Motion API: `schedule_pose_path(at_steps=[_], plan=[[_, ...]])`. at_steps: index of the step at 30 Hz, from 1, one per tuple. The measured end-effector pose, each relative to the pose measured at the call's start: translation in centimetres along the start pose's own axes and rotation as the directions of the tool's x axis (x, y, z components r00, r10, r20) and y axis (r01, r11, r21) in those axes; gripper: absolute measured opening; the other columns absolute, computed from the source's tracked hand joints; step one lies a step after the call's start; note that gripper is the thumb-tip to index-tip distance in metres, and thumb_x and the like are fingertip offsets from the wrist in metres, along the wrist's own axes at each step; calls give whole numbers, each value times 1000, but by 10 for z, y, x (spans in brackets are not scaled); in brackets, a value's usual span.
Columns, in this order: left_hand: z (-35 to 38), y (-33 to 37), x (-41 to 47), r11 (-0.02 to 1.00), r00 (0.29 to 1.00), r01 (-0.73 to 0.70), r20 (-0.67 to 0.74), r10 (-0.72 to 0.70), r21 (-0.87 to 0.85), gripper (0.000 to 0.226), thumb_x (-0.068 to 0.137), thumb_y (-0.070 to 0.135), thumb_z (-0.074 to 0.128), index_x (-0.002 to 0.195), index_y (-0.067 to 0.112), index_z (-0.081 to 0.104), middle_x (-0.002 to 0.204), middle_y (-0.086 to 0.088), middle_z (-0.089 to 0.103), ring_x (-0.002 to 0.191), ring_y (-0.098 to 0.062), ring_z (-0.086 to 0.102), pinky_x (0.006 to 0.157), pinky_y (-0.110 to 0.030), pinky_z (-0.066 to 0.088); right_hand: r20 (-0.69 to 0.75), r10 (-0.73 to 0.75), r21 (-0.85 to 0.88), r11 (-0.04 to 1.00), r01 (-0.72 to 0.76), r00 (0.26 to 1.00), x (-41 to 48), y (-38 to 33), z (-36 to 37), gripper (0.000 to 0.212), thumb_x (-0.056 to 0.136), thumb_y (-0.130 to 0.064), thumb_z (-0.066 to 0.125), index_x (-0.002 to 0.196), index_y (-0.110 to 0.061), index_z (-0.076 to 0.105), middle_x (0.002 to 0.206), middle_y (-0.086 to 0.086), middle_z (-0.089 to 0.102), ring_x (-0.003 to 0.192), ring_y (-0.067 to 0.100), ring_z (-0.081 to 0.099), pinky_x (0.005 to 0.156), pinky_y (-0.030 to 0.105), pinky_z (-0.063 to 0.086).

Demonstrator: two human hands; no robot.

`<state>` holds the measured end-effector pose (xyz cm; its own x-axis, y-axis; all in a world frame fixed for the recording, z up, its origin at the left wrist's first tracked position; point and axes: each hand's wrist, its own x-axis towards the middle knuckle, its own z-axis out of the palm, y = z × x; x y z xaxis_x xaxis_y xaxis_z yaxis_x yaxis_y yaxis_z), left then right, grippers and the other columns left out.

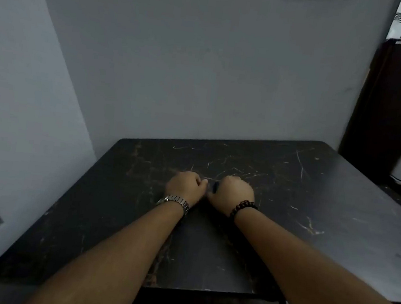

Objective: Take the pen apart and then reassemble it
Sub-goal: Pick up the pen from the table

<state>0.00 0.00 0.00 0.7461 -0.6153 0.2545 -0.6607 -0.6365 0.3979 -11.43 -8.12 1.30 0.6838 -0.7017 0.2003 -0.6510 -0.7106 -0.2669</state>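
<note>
Both my fists rest close together on the dark scratched table (288, 198), near its middle. My right hand (236, 192) is curled around a dark pen (215, 187), of which only a short black end sticks out toward the left. My left hand (186, 186), with a metal watch on the wrist, has its fingers closed and its thumb and fingertips pinched right next to that end. Whether the left fingers hold a small pen part is hidden. The rest of the pen is covered by my fingers.
Grey walls stand close behind and to the left of the table. A dark cabinet (395, 103) with a black cable stands at the right rear corner. The table's front edge (204, 289) runs just below my forearms.
</note>
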Motion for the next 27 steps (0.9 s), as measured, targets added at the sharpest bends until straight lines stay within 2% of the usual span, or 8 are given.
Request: schedule_pose_path(at_steps=[5, 9, 14, 16, 18, 21, 24, 27], plan=[[-4, 4, -4, 993, 996, 71, 56, -66, -93, 42, 93, 55, 58, 66, 24, 69, 71, 8, 71, 70, -15, 68, 60, -26, 47, 58, 69, 16, 997, -70, 996, 0, -6, -5, 34, 89, -46, 60, 67, -21, 57, 69, 1, 55, 57, 16, 56, 47, 27, 43], [-7, 6, -2, 964, 989, 107, 128, -77, -245, 50, 96, 55, 56, 67, 18, 75, 65, 3, 73, 61, -16, 67, 57, -27, 46, 45, 135, 103, 985, -139, 990, 2, -5, -10, 38, 90, -46, 61, 62, -22, 54, 68, 1, 61, 57, 17, 61, 49, 29, 51], [-16, 25, -3, 670, 963, 253, 246, -107, -698, 31, 92, 44, 73, 79, 17, 82, 74, 1, 77, 64, -13, 63, 60, -22, 46, -79, 144, 233, 965, -123, 986, -6, 4, -22, 50, 85, -59, 61, 56, -19, 63, 57, 0, 62, 48, 14, 59, 43, 25, 44], [-19, 30, -7, 576, 955, 263, 294, -41, -774, 26, 90, 38, 76, 86, 13, 82, 83, -7, 79, 73, -17, 65, 67, -26, 53, -123, 115, 310, 948, -72, 986, -11, 7, -27, 49, 89, -55, 59, 57, -18, 63, 59, 2, 63, 49, 15, 60, 49, 31, 54], [-22, 35, -12, 491, 947, 274, 320, 11, -827, 22, 92, 34, 75, 92, 13, 82, 86, -7, 78, 76, -16, 66, 61, -23, 52, -168, 111, 402, 915, -35, 980, -18, 10, -32, 38, 88, -49, 64, 62, -21, 64, 61, 0, 65, 52, 14, 61, 53, 33, 58], [-28, 44, -17, 363, 936, 313, 350, 39, -878, 18, 93, 29, 74, 95, 13, 81, 93, -6, 77, 79, -16, 67, 53, -18, 47, -131, 178, 640, 767, -54, 975, -25, 17, -33, 19, 88, -36, 69, 75, -23, 66, 73, -1, 68, 64, 13, 66, 60, 35, 60], [-31, 54, -22, 303, 927, 331, 368, 73, -894, 17, 92, 23, 74, 98, 8, 80, 87, -5, 78, 76, -16, 69, 56, -21, 54, 150, 190, 853, 471, -224, 970, -25, 19, -36, 11, 95, -23, 62, 93, -16, 70, 83, 6, 73, 68, 18, 68, 64, 39, 61], [-33, 64, -27, 210, 911, 371, 398, 109, -905, 15, 97, 15, 68, 97, 4, 77, 89, -8, 75, 72, -16, 69, 62, -27, 58, 206, 125, 880, 411, -240, 970, -23, 17, -37, 23, 102, -20, 50, 109, -13, 71, 81, 4, 69, 63, 13, 60, 54, 28, 46]])
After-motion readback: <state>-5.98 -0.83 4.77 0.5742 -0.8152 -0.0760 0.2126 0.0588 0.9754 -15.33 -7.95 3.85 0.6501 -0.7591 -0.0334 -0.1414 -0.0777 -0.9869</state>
